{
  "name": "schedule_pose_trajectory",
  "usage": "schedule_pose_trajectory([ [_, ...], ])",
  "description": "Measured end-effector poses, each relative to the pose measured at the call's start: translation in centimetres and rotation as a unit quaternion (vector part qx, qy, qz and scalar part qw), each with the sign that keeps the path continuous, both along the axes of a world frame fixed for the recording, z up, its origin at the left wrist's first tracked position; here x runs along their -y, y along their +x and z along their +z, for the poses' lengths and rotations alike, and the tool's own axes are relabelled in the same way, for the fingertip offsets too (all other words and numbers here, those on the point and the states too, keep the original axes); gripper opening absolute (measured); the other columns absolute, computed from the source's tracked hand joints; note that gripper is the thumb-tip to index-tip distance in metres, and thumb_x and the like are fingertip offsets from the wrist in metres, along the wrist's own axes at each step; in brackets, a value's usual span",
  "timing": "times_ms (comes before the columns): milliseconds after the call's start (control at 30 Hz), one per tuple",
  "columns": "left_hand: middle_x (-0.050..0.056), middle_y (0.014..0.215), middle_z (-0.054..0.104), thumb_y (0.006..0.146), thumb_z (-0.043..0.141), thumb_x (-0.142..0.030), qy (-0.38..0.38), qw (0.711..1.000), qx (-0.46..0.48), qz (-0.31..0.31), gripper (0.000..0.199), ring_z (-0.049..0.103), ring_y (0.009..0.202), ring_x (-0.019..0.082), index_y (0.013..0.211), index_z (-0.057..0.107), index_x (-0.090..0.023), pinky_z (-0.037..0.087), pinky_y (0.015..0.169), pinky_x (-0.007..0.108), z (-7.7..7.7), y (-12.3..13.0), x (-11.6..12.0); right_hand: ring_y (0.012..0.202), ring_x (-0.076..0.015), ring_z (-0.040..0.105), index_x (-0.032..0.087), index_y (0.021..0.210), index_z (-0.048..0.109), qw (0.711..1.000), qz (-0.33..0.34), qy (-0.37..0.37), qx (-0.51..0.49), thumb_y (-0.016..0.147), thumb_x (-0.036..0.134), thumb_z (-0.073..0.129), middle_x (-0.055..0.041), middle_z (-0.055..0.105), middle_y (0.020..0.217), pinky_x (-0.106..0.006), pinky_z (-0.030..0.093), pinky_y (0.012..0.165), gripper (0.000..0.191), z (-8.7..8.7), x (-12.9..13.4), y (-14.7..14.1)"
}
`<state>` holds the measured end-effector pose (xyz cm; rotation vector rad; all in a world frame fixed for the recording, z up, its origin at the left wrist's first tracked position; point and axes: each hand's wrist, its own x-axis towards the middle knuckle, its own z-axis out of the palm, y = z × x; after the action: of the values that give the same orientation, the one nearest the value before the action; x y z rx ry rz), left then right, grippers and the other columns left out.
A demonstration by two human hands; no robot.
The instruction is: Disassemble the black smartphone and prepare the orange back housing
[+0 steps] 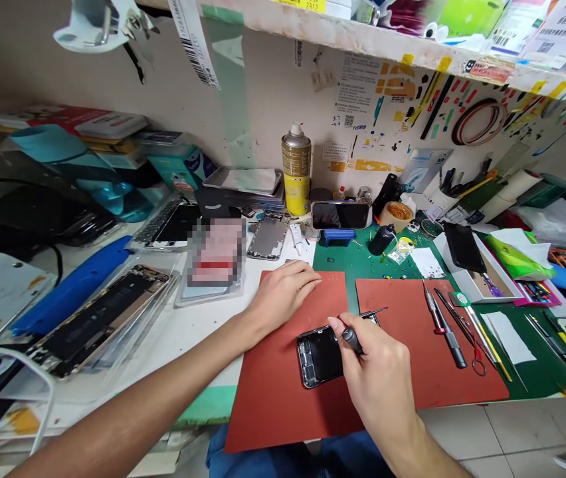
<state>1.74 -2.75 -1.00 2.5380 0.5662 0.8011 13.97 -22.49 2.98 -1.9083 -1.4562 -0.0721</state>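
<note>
An opened smartphone (325,355), with dark parts inside its frame, lies on a red mat (283,415). Over its right side is my right hand (380,355), closed around a dark-handled tool (352,340). A thin dark shaft pokes out beyond my fingers over the phone's upper right corner; I cannot make out the tool's exact kind. My left hand (287,292) lies palm down near the mat's upper edge, fingers stretched out and close together, apart from the phone. What is under its palm is hidden. Tiny specks sit on the mat just right of those fingertips.
On a second red mat (442,372) lie a screwdriver (442,322), scissors-like pliers (462,325) and tweezers. Behind stand a spray can (296,169) and a propped phone (340,214). Phone housings (268,236) lie left. A shelf (363,43) overhangs the bench.
</note>
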Motion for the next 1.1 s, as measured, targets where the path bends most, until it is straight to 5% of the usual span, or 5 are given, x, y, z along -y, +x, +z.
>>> schedule_pose_trajectory([
  [400,0.009,0.103,0.07,0.111,0.055,-0.024,0.022,0.996,-0.083,-0.007,0.028,0.065,0.094,0.025,0.114,0.083,-0.021,0.056,0.083,0.038,-2.0,2.3,-1.7,0.055,-0.0182,0.062,0.022,0.111,0.078,1.0,0.001,-0.006,0.008,0.119,0.041,0.043,-0.0015,0.072,0.075,-0.032,0.033,0.055,0.041,-0.3,0.3,-0.2],
  [1100,0.012,0.115,0.069,0.111,0.045,-0.019,-0.014,0.996,-0.088,-0.029,0.04,0.061,0.108,0.028,0.13,0.08,-0.025,0.057,0.098,0.047,-1.4,0.8,-0.9,0.059,-0.0193,0.068,0.02,0.113,0.078,1.0,0.007,-0.015,0.012,0.119,0.039,0.044,-0.0042,0.075,0.079,-0.032,0.036,0.056,0.039,-0.3,0.5,-0.2],
])
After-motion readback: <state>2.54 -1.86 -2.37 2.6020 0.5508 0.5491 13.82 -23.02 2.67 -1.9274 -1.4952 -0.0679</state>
